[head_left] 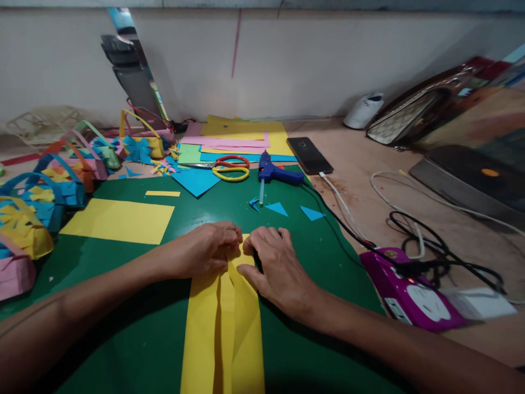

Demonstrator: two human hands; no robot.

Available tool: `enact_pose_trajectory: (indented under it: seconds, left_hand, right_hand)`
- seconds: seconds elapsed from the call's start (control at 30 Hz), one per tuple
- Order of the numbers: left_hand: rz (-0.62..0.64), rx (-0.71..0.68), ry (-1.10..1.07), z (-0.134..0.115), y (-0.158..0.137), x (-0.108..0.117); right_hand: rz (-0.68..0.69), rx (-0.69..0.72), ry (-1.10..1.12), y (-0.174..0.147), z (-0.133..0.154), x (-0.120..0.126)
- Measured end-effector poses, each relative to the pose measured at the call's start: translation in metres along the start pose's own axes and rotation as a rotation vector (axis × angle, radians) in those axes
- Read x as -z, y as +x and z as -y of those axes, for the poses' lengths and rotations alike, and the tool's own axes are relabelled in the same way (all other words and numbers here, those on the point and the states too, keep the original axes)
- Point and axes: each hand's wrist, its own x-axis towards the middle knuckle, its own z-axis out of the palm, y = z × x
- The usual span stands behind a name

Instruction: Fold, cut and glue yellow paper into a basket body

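Observation:
A long yellow paper sheet [248, 339] lies in front of me on the green mat, its two long sides folded in toward the middle with a gap between them. At its far end my left hand [209, 249] is closed, fingers pinching the left folded edge. My right hand [273, 265] grips the right side of that same end, its thumb on top and fingers curled round the far edge. A flat yellow paper piece [118, 220] rests on the mat left of my hands. Small blue paper scraps [276, 208] lie beyond them.
Scissors [232, 167] and a blue glue gun [279, 172] lie at the mat's far edge near a phone [309, 156]. Small paper baskets [76, 189] line the left side. Cables run to a purple power strip [414, 295] on the right. Coloured sheets [246, 128] are stacked behind.

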Motion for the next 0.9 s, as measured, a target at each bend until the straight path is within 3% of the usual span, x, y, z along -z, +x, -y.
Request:
enact_pose_trajectory:
  seconds: [0.9]
  left_hand:
    - [-0.030, 0.017, 0.083, 0.002, -0.001, -0.003]
  right_hand:
    - [-0.083, -0.008, -0.097, 0.018, 0.006, -0.014]
